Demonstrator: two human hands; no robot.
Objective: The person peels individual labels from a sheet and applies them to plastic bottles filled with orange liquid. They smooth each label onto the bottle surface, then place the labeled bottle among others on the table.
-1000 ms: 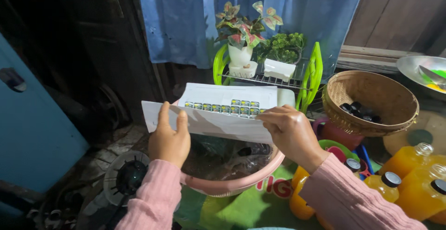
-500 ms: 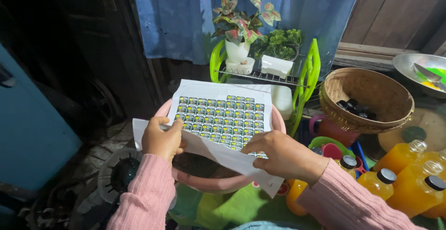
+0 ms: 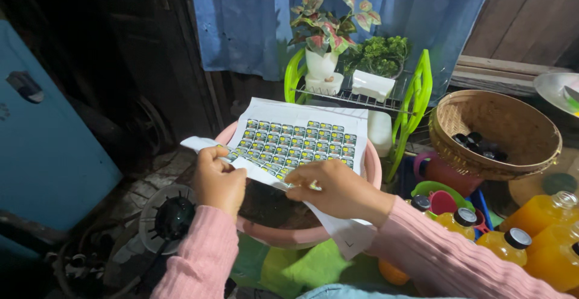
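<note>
A person in pink sleeves holds a sticker sheet over a pink basin. The sheet is white with rows of small green and white stickers on it. It lies tilted, its far edge up toward the plants and its near edge bent down between the two hands

The left hand pinches the near left corner of the sheet, with the fingers closed on the paper. The right hand is closed on the near edge of the sheet, just right of the left hand, with the fingertips pressed on the stickers. A white flap of the paper hangs down below the right hand, over the rim of the basin

The basin is dark inside. It sits in the middle, near the person

Far behind the sheet is a green wire rack. On it stands a white pot with a pink and green leafy plant, and just to its right a small bushy green plant. A blue curtain hangs behind them

To the right sits a woven basket with black bottle caps inside. Near right are bottles of orange drink with black caps, close together. On the floor to the near left lies a round fan cover
</note>
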